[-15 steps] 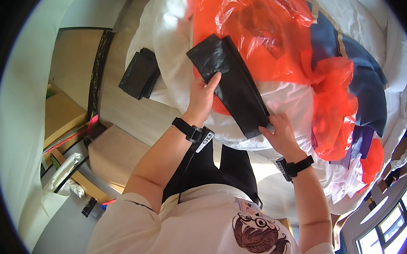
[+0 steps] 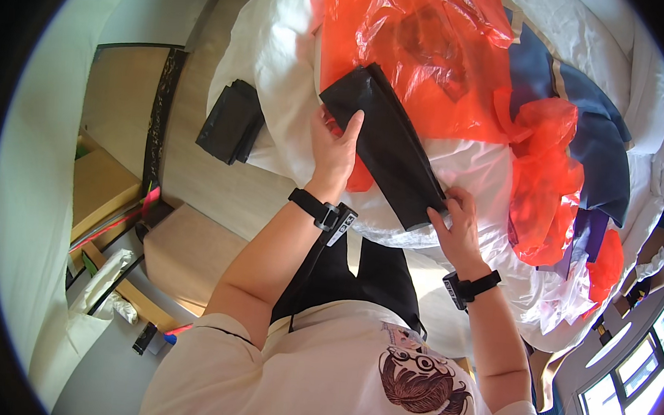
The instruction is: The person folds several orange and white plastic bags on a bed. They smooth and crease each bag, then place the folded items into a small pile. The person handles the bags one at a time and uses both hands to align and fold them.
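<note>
A long, folded black plastic bag (image 2: 385, 146) slants over the bed, its top end to the left and its lower end to the right. My left hand (image 2: 335, 154) supports its upper left side, thumb along the edge and fingers partly hidden beneath. At the lower right corner, my right hand (image 2: 458, 229) pinches the bag between thumb and fingers. Under and beyond the bag spreads a shiny red plastic bag (image 2: 437, 100). A second folded black plastic bundle (image 2: 232, 121) lies on the bed's left edge, apart from both hands.
White bedding (image 2: 278, 98) covers the bed in front of me. To the right are a crumpled red plastic bag (image 2: 543, 175), a dark blue cloth (image 2: 601, 159) and clear plastic (image 2: 562, 301). A tan box (image 2: 188, 256) stands on the floor at left, near a cardboard box (image 2: 101, 186).
The held bag has shifted slightly right and down with both hands. My right fingers have curled closer around its lower corner. The other black bundle stays on the bed.
</note>
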`<state>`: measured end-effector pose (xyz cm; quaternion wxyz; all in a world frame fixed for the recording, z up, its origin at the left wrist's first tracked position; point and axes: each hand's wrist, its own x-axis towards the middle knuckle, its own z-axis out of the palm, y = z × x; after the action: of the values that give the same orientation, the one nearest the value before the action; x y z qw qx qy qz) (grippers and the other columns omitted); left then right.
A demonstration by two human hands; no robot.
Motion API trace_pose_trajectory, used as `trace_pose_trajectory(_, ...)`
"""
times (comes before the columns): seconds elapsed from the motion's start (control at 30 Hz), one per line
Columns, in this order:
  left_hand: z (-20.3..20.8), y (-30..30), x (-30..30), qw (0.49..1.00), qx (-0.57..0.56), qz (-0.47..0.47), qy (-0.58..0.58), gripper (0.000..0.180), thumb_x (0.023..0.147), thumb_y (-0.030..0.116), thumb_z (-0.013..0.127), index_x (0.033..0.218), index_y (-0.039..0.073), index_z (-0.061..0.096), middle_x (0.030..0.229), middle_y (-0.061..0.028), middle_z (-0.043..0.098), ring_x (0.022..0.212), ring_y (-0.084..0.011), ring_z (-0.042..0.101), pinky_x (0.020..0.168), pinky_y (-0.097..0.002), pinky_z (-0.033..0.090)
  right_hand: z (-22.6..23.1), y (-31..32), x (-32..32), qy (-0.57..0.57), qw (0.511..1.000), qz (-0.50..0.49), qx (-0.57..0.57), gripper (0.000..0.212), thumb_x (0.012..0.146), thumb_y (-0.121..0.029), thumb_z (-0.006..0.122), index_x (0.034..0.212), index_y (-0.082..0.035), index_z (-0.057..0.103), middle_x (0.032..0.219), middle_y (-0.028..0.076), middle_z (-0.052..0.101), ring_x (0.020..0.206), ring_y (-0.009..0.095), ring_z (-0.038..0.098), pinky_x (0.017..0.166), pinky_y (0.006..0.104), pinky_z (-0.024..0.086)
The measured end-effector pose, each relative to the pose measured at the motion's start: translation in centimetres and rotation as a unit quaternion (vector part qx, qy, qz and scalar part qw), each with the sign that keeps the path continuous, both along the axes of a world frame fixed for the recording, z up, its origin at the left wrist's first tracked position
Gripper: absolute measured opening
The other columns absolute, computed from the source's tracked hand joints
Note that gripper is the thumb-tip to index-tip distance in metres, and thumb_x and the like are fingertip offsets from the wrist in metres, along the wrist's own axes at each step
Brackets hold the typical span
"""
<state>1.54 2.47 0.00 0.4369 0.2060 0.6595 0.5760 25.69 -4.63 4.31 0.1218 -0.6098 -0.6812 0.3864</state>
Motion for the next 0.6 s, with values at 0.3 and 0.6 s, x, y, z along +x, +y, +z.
trace_pose_trajectory(0.3,1.8,1.7,-2.0,0.98,-0.073,-0.043,-0.18,0.044,0.077,0.003,0.077,0.117,0.004,0.058,0.11,-0.0029,0.063,0.101,-0.0141,0.058,0.092,-0.0299,0.045,-0.4,-0.5,0.1,-0.013,1.0,-0.012,0.0,0.024,0.082,-0.01,0.071,0.099,0.004,0.061,0.107,0.014,0.06,0.099,0.03,0.057,0.088,0.038,0.047)
trace_pose_trajectory(0.6,4.2,-1.4,1.5,0.989,-0.045,-0.103,-0.097,0.069,0.078,0.004,0.077,0.132,-0.003,0.035,0.113,-0.011,0.056,0.101,-0.0153,0.058,0.088,-0.027,0.048,1.0,-2.2,9.2,0.245,0.924,-0.24,-0.167,0.038,0.087,0.004,0.06,0.124,-0.001,0.051,0.096,0.005,0.06,0.086,0.01,0.056,0.08,0.0224,0.046)
